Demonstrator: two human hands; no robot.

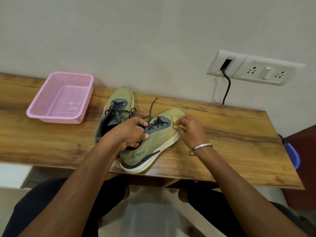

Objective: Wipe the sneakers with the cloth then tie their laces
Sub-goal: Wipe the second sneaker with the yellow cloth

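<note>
The near sneaker (150, 144) is gripped at its collar by the left hand (131, 134), fingers curled into the opening, its heel lying at the front edge of the wooden bench (230, 134). A yellow cloth (177, 124) is pinched in the right hand (191, 129) against the shoe's toe side — dark laces (152, 108) lie loose. The second sneaker (118, 108) is set just behind, with a pink basket (61, 98) to its left.

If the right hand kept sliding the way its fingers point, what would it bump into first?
The right hand points up and left, with a yellow cloth pinched against the near sneaker. It would likely ride across that sneaker's toe area toward its dark laces; depth is hard to judge.
</note>
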